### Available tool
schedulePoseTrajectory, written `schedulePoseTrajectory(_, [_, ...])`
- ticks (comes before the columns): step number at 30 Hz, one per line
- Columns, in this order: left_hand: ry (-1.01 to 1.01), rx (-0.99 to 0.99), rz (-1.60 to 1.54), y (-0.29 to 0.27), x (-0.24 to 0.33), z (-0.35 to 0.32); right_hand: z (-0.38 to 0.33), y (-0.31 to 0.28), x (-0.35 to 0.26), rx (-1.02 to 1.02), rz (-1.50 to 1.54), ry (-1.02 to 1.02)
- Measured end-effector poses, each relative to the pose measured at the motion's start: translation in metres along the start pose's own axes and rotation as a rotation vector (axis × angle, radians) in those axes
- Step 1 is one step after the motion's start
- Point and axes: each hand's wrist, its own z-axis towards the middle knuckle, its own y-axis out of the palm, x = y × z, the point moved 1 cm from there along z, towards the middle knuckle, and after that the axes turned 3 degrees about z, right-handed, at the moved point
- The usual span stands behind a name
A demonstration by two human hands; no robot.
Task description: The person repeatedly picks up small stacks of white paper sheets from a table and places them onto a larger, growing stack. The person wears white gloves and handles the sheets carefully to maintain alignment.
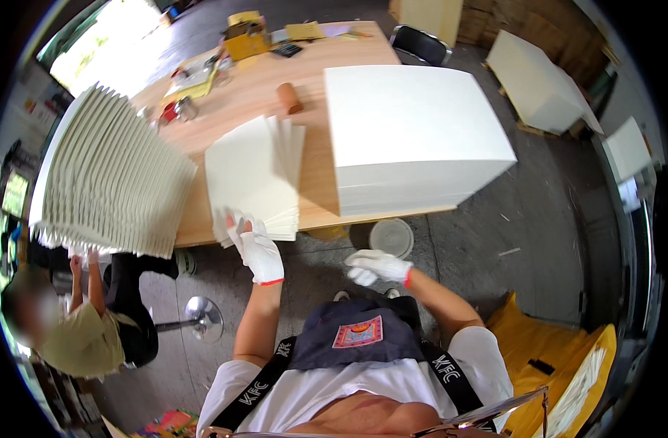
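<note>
A small fanned pile of off-white sheets lies at the table's near edge. My left hand, in a white glove with red cuff and bare fingertips showing, reaches over the pile's near edge. Its fingers look apart and touch or hover just over the top sheet. My right hand, gloved the same way, is off the table, in front of its edge. Those fingers are bent and close together, with nothing visible in them. Left of the pile stands a tall stack of staggered sheets; to the right is a large squared white stack.
On the wooden table are a brown cylinder, a metal can and a yellow box. A round pale bucket stands below the edge. At left sits another person. Yellow sacking lies right.
</note>
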Motion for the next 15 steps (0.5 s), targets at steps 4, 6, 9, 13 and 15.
schedulePoseTrajectory(4, [0.326, -0.635, 0.258, 0.107, 0.043, -0.036, -0.132, -0.068, -0.060, 0.242, -0.133, -0.189])
schedulePoseTrajectory(6, [0.407, -0.983, 0.418, 0.164, 0.055, -0.052, -0.194, -0.092, -0.103, 0.550, -0.234, -0.328])
schedulePoseTrajectory(9, [0.726, -1.216, 0.804, 0.274, 0.061, -0.094, -0.249, -0.132, -0.143, 1.071, -0.139, -0.644])
schedulePoseTrajectory(13, [0.907, -1.436, 1.018, 0.361, -0.006, -0.113, -0.261, -0.154, -0.181, 1.520, -0.637, -0.571])
schedulePoseTrajectory(15, [0.887, -1.543, 1.232, 0.390, -0.031, -0.119, -0.255, -0.161, -0.190, 1.488, -0.832, -0.433])
